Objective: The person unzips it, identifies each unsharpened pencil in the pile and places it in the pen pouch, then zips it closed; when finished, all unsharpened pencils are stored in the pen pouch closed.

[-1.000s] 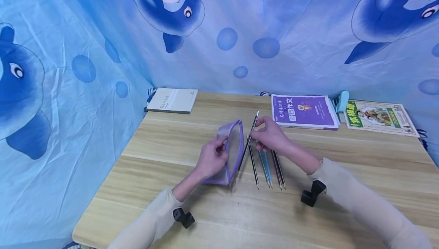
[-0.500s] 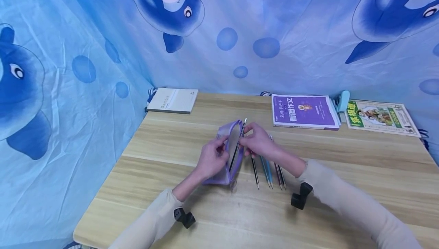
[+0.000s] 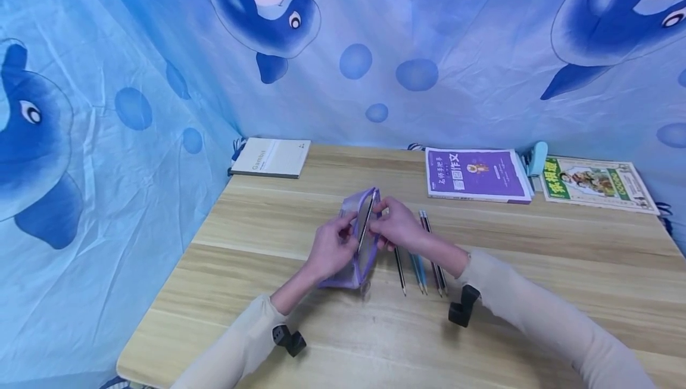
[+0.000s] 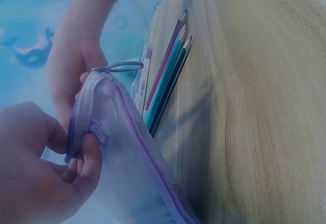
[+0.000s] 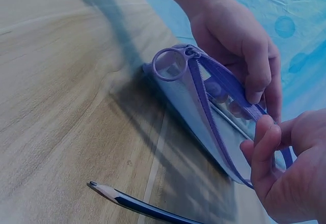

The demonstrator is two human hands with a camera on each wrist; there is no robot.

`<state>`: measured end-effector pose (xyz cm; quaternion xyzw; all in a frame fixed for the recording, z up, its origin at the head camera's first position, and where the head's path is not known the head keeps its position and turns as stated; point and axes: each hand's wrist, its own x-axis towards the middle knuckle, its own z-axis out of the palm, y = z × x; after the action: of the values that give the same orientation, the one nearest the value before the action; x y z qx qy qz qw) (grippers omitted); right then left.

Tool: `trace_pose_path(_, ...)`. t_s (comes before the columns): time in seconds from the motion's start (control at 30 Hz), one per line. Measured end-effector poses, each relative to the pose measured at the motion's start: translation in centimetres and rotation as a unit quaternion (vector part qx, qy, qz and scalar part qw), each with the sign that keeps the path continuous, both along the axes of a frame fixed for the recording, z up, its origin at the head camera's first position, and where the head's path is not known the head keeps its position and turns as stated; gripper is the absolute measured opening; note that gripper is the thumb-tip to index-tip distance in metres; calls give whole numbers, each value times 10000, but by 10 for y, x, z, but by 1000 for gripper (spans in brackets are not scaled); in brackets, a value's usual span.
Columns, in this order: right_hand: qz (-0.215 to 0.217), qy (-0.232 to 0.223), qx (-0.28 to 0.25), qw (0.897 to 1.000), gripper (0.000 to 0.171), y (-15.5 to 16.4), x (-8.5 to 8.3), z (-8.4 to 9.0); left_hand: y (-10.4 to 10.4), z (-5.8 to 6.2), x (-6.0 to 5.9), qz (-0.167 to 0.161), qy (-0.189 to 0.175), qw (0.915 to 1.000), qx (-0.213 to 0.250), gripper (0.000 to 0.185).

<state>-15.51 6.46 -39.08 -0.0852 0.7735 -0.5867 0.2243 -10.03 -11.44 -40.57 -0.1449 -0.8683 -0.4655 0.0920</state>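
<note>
A purple zip pencil case (image 3: 351, 204) with translucent mesh sides stands on its side on the table, its zip open toward the right. My left hand (image 3: 331, 249) pinches the edge of its mouth, thumb outside. A dark pencil (image 3: 365, 222) slants inside the opening, and my right hand (image 3: 399, 225) holds it with fingers at the mouth's far edge. The right wrist view shows the pencil's shaft (image 5: 232, 119) within the case, beside my right fingertips. Right of the case lie a black pencil (image 3: 400, 273), blue pencils (image 3: 420, 273) and dark pencils (image 3: 438, 273), partly under my right hand.
At the back left lies a pale notebook (image 3: 273, 156). Along the back right are a purple book (image 3: 477, 174), a light-blue stapler-like object (image 3: 537, 158) and a green-and-yellow booklet (image 3: 597, 183). A blue dolphin-print curtain (image 3: 386, 31) hangs behind the table.
My right hand has moved left with the dark pencil, from beside the pencil case into its mouth; the pencil has sunk lower inside. My left hand and the case have stayed in place.
</note>
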Motion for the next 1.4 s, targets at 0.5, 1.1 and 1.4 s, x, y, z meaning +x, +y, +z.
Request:
trace_pose_path(0.5, 42, 588, 400, 9975, 31, 20, -3, -4, -3, -4, 6, 41, -34, 10000, 75, 52)
trace_pose_path(1.1, 1622, 5235, 2889, 7850, 51, 43, -34, 1, -28, 6, 4, -451, -68, 9987, -227, 45)
trace_pose_path(1.4, 1944, 6056, 2583, 7272, 40, 34, -35, -8, -43, 6, 7, -692, -277, 9971, -175, 44)
